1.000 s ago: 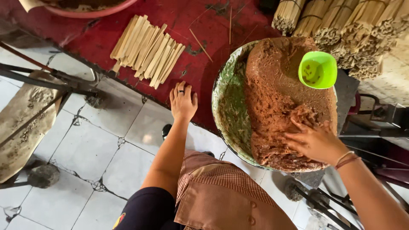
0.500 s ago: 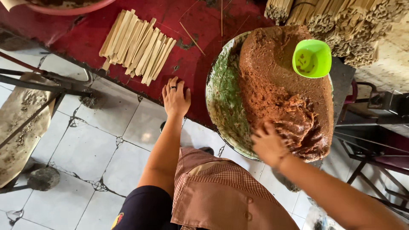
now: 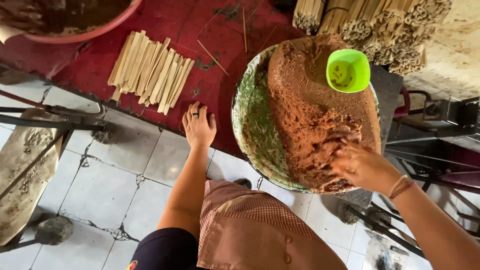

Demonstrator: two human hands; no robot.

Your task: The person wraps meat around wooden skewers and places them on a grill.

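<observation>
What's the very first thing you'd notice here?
The big brown mound of paste piled in a wide basin on the red table, with the right hand dug into its near side. A bright green cup sits on top of the mound. To the left, the left hand rests flat on the table edge, below a pile of flat pale sticks.

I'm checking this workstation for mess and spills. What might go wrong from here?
1. The basin overhangs the red table's near edge; the right hand pressing into the brown paste on that side might tip it toward the floor.
2. The green cup sits loosely on the mound and may slide off as the paste is pulled.
3. The left hand rests at the table edge near the flat sticks; a slip may scatter them.
</observation>
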